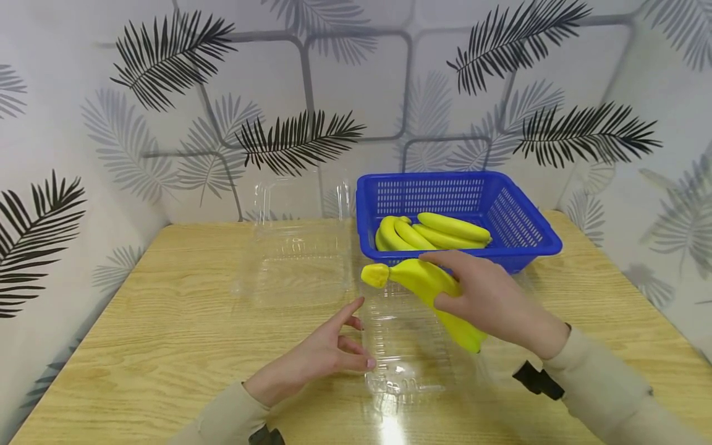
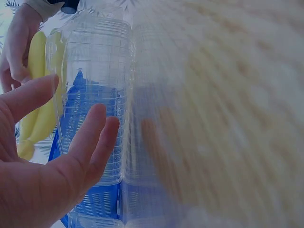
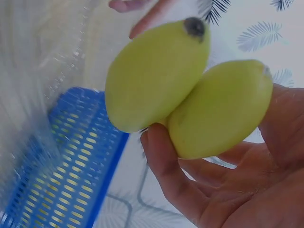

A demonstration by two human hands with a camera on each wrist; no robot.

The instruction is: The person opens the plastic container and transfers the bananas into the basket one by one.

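Note:
My right hand grips a small bunch of yellow bananas, its stem end pointing left. The bunch is tilted above a clear plastic box on the table. In the right wrist view, the rounded ends of two bananas show with my fingers curled round them. My left hand is at the left side of the clear box, its fingers spread and loosely bent. The left wrist view has those fingers against or close beside the box's clear wall; contact is hard to tell.
Behind the box stands a blue slotted basket with more bananas inside. Another clear plastic container, its lid raised, sits at the back left of the wooden table. A leaf-patterned wall rises behind the table.

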